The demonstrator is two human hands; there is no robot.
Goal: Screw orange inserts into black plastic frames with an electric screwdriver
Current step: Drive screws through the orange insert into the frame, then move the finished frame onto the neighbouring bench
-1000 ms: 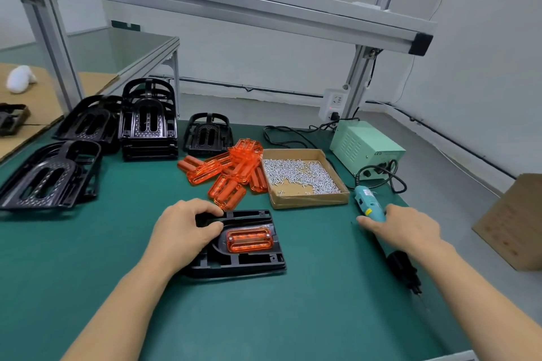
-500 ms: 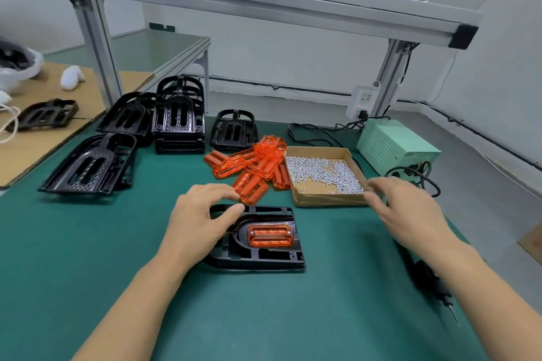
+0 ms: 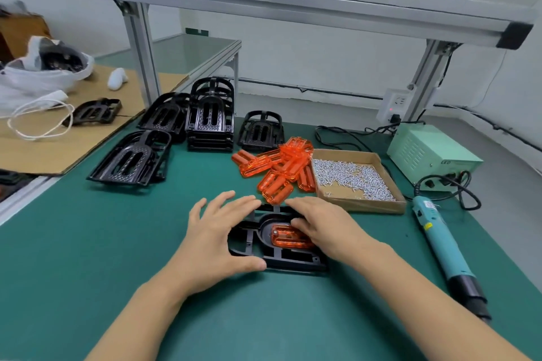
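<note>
Left hand spread flat on left edge of flat black plastic frame, fingers straight. Right hand flat over rectangular translucent orange insert seated in frame, gripping nothing. Frame on green mat. Teal electric screwdriver lies apart on right. Cardboard screw tray, loose orange insert pile behind.

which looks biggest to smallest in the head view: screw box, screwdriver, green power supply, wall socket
1. screwdriver, nearest the camera, so unsure against the next two
2. screw box and green power supply, alike
3. wall socket
</note>
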